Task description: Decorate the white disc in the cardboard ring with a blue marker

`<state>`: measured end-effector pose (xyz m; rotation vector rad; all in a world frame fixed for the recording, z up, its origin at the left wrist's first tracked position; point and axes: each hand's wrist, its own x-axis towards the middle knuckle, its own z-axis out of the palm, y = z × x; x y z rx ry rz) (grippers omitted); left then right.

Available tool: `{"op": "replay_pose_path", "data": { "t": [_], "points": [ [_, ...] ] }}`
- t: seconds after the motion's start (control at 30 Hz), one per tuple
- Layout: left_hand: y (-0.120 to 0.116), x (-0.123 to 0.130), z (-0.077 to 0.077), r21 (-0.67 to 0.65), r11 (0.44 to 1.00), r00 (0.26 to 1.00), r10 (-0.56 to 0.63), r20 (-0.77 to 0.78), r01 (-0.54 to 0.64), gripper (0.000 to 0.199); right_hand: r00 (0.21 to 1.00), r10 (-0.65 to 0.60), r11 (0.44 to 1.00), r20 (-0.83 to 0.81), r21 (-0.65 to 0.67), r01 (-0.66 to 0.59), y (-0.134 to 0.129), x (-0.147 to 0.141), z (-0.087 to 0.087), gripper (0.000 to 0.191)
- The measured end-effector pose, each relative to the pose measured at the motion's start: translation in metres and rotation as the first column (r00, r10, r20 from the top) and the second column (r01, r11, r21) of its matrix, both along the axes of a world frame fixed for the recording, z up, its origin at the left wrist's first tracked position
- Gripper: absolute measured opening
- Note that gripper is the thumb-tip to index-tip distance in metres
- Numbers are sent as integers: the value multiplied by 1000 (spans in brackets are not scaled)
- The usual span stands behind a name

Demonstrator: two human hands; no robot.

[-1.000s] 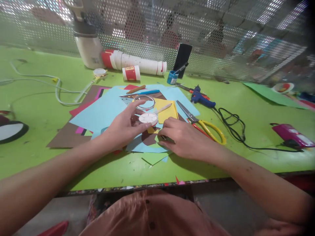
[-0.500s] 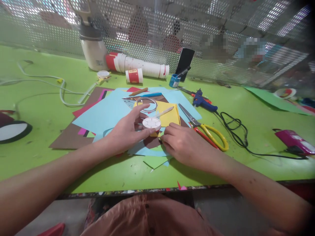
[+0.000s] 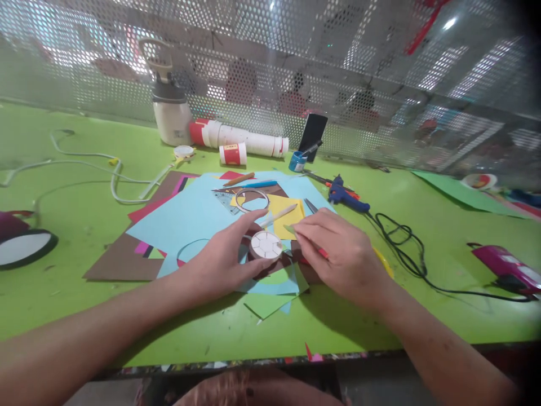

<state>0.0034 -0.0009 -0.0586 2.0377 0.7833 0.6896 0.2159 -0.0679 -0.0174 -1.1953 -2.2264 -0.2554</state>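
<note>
My left hand (image 3: pixel 230 254) curves round a small white disc (image 3: pixel 266 246) with dark lines drawn on it, thumb and fingers at its sides. Just right of the disc, my right hand (image 3: pixel 333 248) pinches a small green paper piece (image 3: pixel 289 229) between thumb and fingertips. Beneath both hands lie light blue sheets (image 3: pixel 169 214), a yellow sheet (image 3: pixel 291 217) and green scraps (image 3: pixel 270 301). A white pencil (image 3: pixel 279 215) and a silver ring (image 3: pixel 252 200) rest behind the disc. Scissors (image 3: pixel 311 206) are partly covered by my right hand.
A blue glue gun (image 3: pixel 347 195) with a black cable lies at the right, near a magenta device (image 3: pixel 505 262). Stacked paper cups (image 3: pixel 245 138), a single cup (image 3: pixel 233 154), a blue jar (image 3: pixel 298 162) and a phone (image 3: pixel 314 137) stand or lie at the back.
My right hand has lifted off the papers and moved up and right over the scissors, now showing the green piece in its fingertips. The camera view has tilted upward. The disc remains in my left hand.
</note>
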Motion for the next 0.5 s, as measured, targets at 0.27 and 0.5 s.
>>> {"op": "replay_pose_path", "data": {
  "t": [0.27, 0.5],
  "points": [
    [-6, 0, -5, 292, 955, 982, -2, -188, 58, 79, 931, -40, 996, 364, -66, 68, -1, -13, -15, 22],
    [-7, 0, -6, 289, 957, 975, 38, -219, 28, 52, 907, -51, 991, 418, -90, 98, -5, -22, -17, 20]
  ]
}}
